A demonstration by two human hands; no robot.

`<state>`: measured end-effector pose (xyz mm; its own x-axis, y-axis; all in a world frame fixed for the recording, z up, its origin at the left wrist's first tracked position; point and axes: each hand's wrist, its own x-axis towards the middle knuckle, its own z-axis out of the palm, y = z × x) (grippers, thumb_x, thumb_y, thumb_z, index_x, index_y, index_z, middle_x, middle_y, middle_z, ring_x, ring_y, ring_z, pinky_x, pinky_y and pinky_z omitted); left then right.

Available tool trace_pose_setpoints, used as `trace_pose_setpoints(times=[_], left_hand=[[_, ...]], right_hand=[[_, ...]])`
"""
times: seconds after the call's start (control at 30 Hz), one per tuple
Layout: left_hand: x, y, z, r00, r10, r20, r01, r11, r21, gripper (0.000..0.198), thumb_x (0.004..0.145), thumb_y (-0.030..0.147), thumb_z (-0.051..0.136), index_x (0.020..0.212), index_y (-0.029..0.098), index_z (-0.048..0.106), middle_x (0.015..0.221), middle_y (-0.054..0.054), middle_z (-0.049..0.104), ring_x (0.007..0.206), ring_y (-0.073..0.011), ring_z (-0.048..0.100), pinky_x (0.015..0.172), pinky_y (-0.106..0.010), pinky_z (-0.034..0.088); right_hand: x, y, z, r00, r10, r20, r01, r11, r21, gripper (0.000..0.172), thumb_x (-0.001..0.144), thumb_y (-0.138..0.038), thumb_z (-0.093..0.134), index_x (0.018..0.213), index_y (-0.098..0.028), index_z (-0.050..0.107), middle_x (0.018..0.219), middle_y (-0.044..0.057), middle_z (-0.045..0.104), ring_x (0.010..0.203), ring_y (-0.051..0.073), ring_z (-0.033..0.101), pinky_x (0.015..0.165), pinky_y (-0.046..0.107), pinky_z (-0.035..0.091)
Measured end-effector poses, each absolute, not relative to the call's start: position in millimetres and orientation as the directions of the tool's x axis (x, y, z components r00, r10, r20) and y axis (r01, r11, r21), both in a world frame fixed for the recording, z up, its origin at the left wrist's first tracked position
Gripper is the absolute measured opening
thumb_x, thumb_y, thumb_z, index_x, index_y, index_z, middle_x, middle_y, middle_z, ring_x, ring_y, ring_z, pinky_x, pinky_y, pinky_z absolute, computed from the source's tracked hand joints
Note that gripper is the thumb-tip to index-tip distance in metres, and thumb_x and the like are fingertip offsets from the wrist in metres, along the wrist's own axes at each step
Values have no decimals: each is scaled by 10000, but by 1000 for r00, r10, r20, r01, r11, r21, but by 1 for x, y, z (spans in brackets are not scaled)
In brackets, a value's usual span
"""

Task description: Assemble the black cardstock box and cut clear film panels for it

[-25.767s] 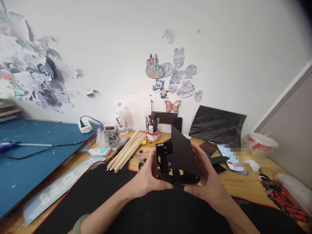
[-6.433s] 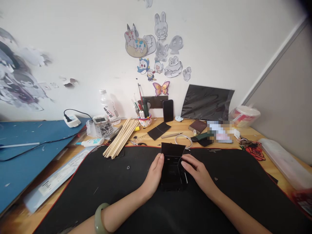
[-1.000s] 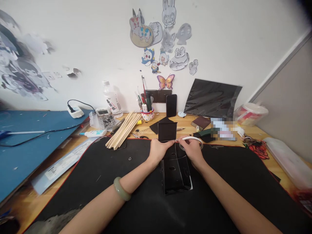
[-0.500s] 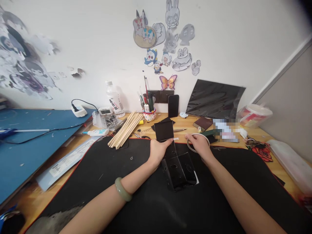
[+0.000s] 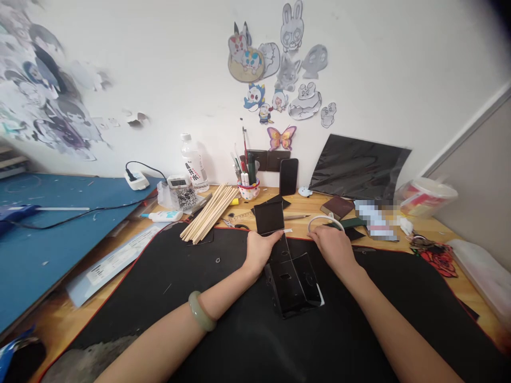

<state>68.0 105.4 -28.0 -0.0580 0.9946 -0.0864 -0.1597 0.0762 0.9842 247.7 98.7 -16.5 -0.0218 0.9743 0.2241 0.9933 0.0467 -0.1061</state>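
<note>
My left hand (image 5: 261,249) is closed on the upper part of a black folded card box (image 5: 293,282), thumb pointing right along its edge. A square black flap (image 5: 269,217) stands up beyond the fingers. By the thumb tip, a short strip of white tape (image 5: 287,231) sticks out from the card. The box's lower part lies on the black mat, with openings cut in it and a white patch at its right corner. To the right, my right hand (image 5: 333,247) grips a roll of tape (image 5: 326,218), its ring showing above the fingers.
Wooden sticks (image 5: 209,213) lie at the mat's back left, near scissors (image 5: 235,225) and a glue bottle (image 5: 165,216). Behind stand a pen cup (image 5: 248,190), a phone (image 5: 288,177) and a water bottle (image 5: 194,165). A black sheet (image 5: 359,167) leans on the wall.
My right hand has turned over the tape roll, so its back faces up and the ring tilts flatter. My left hand keeps its hold on the box. The whole view has shifted slightly.
</note>
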Motion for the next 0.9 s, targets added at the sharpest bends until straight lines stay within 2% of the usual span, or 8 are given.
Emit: trace_pose_setpoints(times=[0.27,0.47,0.53,0.63,0.67,0.77,0.9], left_hand=[[67,107,-35,-61,996,-66,-167,55,984,247,550,310,742,686,111,686,681,-55,692,592,-187,623,536,-257,478],[63,108,-38,-92,995,-29,-165,14,986,252,563,315,735,703,111,689,717,-63,700,627,-194,632,538,-250,480],[62,108,-38,-98,995,-25,-163,9,987,251,565,308,735,704,103,690,709,-67,700,620,-194,632,536,-253,483],[62,108,-36,-87,996,-13,-165,-2,986,265,581,303,729,737,92,693,710,-72,703,610,-194,636,543,-262,494],[62,107,-36,-83,997,-3,-167,-11,986,277,592,307,723,760,89,692,726,-76,705,618,-196,640,552,-266,501],[61,100,-34,-66,996,56,-161,-66,985,317,635,333,702,822,78,684,791,-99,709,665,-207,651,601,-288,520],[54,82,-26,-6,976,216,-118,-215,969,288,682,328,680,863,104,685,851,-104,704,738,-211,649,678,-316,522]], right_hand=[[244,96,-19,-13,944,330,996,42,-81,93,818,-260,525,758,-189,534,845,56,610,662,186,584,498,265,279],[224,74,19,51,932,358,986,11,-169,351,868,-451,375,670,-232,564,655,19,652,633,205,602,492,262,275],[214,60,28,42,963,268,967,28,-255,294,807,-470,460,663,-254,598,619,1,662,615,204,610,492,255,287],[206,44,28,37,989,145,955,8,-296,120,707,-352,572,649,-253,609,596,8,658,576,219,601,474,253,269],[207,41,25,45,989,138,959,-4,-284,116,698,-295,564,599,-240,587,558,14,636,545,215,588,462,252,253],[213,38,18,62,985,162,955,-12,-297,240,702,-192,516,464,-211,493,456,8,560,468,179,549,440,245,235],[221,37,22,42,975,217,935,38,-352,264,744,-230,511,481,-216,529,445,-18,552,472,154,563,436,224,298]])
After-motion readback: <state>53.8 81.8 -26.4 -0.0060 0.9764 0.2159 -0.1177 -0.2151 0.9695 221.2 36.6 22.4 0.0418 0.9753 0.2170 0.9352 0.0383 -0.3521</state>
